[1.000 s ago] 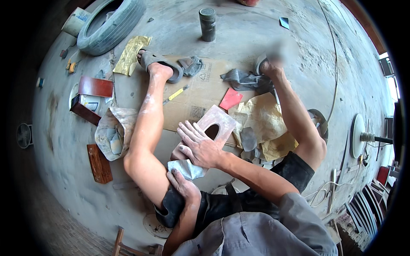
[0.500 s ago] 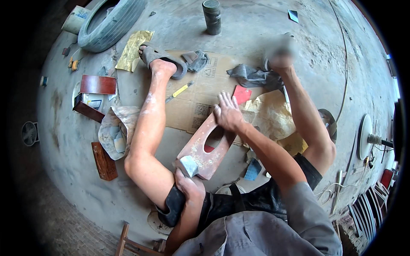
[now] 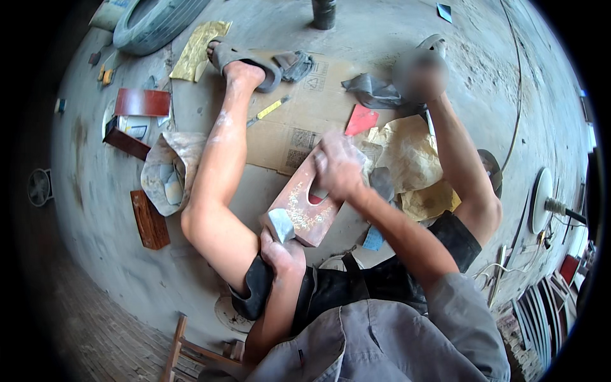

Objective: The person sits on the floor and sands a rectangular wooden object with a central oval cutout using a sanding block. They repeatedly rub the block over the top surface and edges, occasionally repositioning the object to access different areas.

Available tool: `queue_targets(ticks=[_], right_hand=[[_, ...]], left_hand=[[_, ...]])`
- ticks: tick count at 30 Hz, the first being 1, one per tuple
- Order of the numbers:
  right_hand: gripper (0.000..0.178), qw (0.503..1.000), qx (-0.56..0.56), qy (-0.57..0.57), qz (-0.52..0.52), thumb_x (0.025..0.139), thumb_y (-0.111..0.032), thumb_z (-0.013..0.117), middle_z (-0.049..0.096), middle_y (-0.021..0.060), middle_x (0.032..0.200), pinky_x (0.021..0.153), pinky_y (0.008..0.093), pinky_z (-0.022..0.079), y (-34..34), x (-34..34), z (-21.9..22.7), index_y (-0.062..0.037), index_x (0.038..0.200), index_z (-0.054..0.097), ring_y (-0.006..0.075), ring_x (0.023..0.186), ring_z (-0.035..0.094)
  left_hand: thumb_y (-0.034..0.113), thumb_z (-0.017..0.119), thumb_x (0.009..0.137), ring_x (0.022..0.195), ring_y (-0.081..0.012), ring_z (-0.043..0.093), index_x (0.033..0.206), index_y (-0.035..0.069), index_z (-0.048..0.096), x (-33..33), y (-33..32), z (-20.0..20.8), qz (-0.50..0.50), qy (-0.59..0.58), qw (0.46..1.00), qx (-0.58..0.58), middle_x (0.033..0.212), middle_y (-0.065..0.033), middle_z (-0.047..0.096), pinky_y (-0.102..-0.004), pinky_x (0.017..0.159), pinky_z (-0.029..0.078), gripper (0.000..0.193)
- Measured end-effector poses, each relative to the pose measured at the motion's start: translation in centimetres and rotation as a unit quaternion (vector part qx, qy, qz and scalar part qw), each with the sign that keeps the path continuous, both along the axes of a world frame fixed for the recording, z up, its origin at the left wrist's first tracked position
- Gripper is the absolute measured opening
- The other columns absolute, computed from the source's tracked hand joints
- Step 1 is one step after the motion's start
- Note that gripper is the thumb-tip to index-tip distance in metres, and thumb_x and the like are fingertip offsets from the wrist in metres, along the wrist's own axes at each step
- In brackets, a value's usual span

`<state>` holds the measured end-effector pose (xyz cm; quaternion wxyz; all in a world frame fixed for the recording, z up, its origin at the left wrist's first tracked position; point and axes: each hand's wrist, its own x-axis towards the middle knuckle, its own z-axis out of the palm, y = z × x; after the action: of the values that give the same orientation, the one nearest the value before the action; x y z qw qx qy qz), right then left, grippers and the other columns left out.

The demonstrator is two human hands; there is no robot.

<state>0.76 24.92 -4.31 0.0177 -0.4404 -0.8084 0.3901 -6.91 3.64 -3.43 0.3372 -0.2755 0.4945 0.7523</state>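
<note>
A reddish-brown wooden panel (image 3: 305,213) with an oval opening and a pale floral pattern lies aslant between my bent legs. My left hand (image 3: 281,254) grips its near end. By that hand's fingers, a folded light grey-blue piece (image 3: 280,225), perhaps sandpaper, covers the panel's corner. My right hand (image 3: 342,167) rests over the far part of the panel, beside the opening. Its fingers are smeared by motion, so I cannot make out whether anything is under them. A red sheet (image 3: 362,119) lies just beyond the right hand.
Flattened cardboard (image 3: 270,143) bears a yellow utility knife (image 3: 272,109). Crumpled brown paper (image 3: 410,153) and a blue sheet (image 3: 373,239) lie to the right. Leftward are a dusty cloth (image 3: 167,172), a wooden block (image 3: 150,219), a red-brown box (image 3: 141,102) and a tyre (image 3: 159,25).
My right hand has shifted back along the panel toward the opening, and its fingers are now blurred. More of the floral pattern shows. The whole view has tilted, so the floor things appear higher.
</note>
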Motion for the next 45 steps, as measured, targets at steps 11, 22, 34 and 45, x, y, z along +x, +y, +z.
queue_targets(ticks=[11, 22, 34, 45], right_hand=[[0.070, 0.970, 0.071, 0.197, 0.121, 0.102, -0.035, 0.057, 0.035, 0.0302, 0.164, 0.129, 0.0555, 0.021, -11.0, 0.4, 6.3, 0.0096, 0.153, 0.042, 0.0432, 0.154, 0.033], [0.075, 0.970, 0.102, 0.133, 0.178, 0.097, -0.025, 0.066, 0.037, 0.0275, 0.164, 0.129, 0.0548, 0.022, -8.5, 4.7, 4.7, 0.0061, 0.158, 0.036, 0.0442, 0.156, 0.031], [0.070, 0.986, 0.102, 0.071, 0.115, 0.102, -0.029, 0.059, 0.035, 0.0324, 0.163, 0.129, 0.0519, 0.025, -8.3, 7.9, 3.5, 0.0099, 0.156, 0.037, 0.0434, 0.155, 0.032], [0.072, 0.991, 0.110, 0.046, 0.067, 0.101, -0.024, 0.060, 0.035, 0.0301, 0.164, 0.128, 0.0539, 0.024, -8.1, 9.6, 2.5, 0.0094, 0.158, 0.032, 0.0437, 0.153, 0.035]], left_hand=[[0.044, 0.040, 0.110, 0.126, -0.0232, 0.059, 0.154, 0.000, 0.047, 0.8, -1.3, -0.3, -0.185, 0.087, 0.974, 0.095, 0.141, -0.0096, 0.060, -0.0367, 0.113, 0.043, 0.063], [0.035, 0.043, 0.109, 0.127, -0.0286, 0.061, 0.132, 0.003, 0.062, 0.5, 0.6, 0.6, 0.026, -0.033, 0.999, 0.033, 0.132, -0.0113, 0.067, -0.0416, 0.115, 0.043, 0.044], [0.036, 0.046, 0.110, 0.120, -0.0273, 0.063, 0.126, 0.003, 0.065, 0.3, 1.4, 1.4, 0.023, -0.038, 0.999, 0.021, 0.124, -0.0100, 0.068, -0.0416, 0.109, 0.046, 0.041], [0.036, 0.045, 0.111, 0.131, -0.0272, 0.057, 0.136, 0.004, 0.061, 0.1, 1.8, 2.2, -0.030, -0.038, 0.998, 0.050, 0.136, -0.0098, 0.065, -0.0444, 0.117, 0.040, 0.044]])
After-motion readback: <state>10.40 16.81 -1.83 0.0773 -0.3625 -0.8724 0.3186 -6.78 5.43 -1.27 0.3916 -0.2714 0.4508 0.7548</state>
